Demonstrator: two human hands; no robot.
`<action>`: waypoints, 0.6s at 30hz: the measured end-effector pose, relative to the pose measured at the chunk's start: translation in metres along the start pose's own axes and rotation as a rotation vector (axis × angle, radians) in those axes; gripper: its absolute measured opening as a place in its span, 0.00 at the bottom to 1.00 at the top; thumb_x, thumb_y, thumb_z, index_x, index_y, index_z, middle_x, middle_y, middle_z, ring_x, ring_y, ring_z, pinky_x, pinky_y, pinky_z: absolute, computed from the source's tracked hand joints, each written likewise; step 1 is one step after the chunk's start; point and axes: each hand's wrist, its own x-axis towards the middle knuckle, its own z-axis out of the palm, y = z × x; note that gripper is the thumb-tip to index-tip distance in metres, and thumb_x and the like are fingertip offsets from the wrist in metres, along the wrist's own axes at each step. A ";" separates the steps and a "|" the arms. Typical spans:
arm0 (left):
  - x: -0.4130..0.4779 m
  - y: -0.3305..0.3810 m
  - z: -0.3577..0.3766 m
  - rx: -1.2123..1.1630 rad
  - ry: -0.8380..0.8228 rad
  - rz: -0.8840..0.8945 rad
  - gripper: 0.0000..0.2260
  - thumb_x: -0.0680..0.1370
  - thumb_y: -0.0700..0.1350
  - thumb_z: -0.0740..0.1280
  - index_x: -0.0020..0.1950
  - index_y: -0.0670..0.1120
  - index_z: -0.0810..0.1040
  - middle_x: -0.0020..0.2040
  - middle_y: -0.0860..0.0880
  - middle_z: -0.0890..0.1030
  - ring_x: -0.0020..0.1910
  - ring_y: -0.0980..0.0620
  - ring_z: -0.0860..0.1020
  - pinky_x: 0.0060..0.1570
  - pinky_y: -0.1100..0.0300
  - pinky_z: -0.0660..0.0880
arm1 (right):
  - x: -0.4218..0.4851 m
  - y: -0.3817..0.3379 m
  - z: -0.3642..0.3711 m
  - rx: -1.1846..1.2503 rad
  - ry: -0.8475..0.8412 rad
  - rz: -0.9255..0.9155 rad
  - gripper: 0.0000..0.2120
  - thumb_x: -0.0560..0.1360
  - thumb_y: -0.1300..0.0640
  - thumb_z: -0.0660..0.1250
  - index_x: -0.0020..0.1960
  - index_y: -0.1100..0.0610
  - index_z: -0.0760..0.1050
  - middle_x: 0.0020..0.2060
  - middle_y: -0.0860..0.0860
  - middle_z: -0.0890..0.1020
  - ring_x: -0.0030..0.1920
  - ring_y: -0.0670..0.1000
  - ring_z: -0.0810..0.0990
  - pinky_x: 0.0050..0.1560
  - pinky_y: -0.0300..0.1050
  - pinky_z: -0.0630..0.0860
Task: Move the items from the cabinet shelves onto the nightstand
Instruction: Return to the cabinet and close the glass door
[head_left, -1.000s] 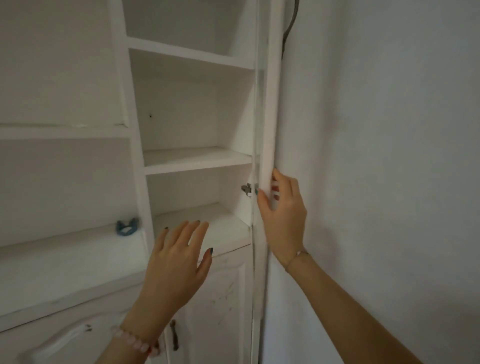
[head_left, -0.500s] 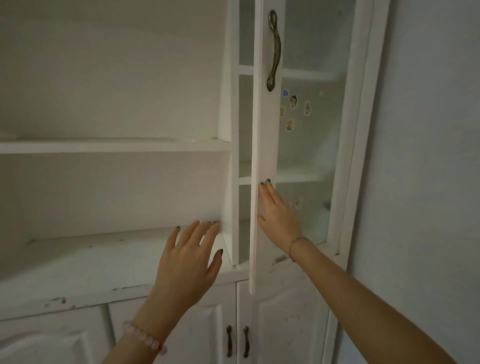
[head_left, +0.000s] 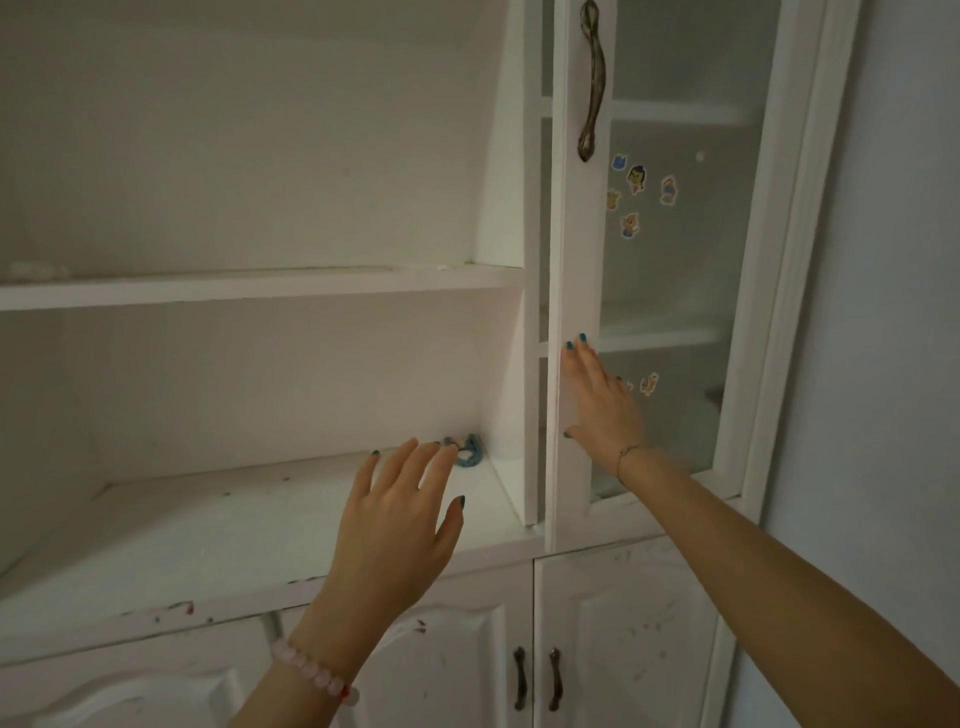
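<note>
A small blue clip-like item (head_left: 470, 451) lies at the back right corner of the white cabinet's lower open shelf (head_left: 208, 525). My left hand (head_left: 400, 525) hovers over that shelf with fingers spread and empty, its fingertips just short of the blue item. My right hand (head_left: 600, 400) lies flat, fingers apart, against the white frame of the glass door (head_left: 576, 260), which stands nearly closed. The upper shelf (head_left: 249, 286) shows nothing on it. The nightstand is out of view.
A bronze handle (head_left: 592, 83) sits high on the door, and several small stickers (head_left: 636, 195) dot its frosted glass. Below the shelf are lower cabinet doors (head_left: 623, 639) with two dark handles. A plain wall (head_left: 893, 312) runs along the right.
The glass door has swung from wide open to nearly closed under my right hand, which now lies flat on its frame. The view shifted left, and my left hand stays raised over the lower shelf.
</note>
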 end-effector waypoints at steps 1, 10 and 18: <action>-0.002 -0.003 0.002 -0.004 -0.001 0.003 0.20 0.75 0.52 0.55 0.61 0.44 0.75 0.56 0.46 0.81 0.58 0.44 0.78 0.56 0.44 0.74 | 0.003 -0.001 0.000 -0.002 0.003 -0.007 0.50 0.67 0.60 0.75 0.75 0.58 0.43 0.76 0.54 0.43 0.73 0.57 0.57 0.68 0.55 0.62; -0.006 -0.007 0.018 -0.012 -0.028 -0.025 0.20 0.75 0.52 0.55 0.61 0.44 0.76 0.56 0.46 0.81 0.58 0.44 0.78 0.56 0.42 0.75 | 0.016 0.005 0.005 -0.058 0.121 -0.090 0.48 0.64 0.58 0.77 0.74 0.63 0.51 0.75 0.56 0.53 0.72 0.57 0.57 0.71 0.54 0.58; 0.004 0.005 0.036 0.015 -0.076 -0.091 0.22 0.76 0.53 0.54 0.61 0.44 0.77 0.57 0.46 0.81 0.58 0.45 0.78 0.56 0.43 0.75 | 0.032 0.015 0.020 0.012 0.150 -0.126 0.56 0.62 0.55 0.78 0.75 0.60 0.44 0.76 0.53 0.47 0.75 0.51 0.46 0.73 0.56 0.50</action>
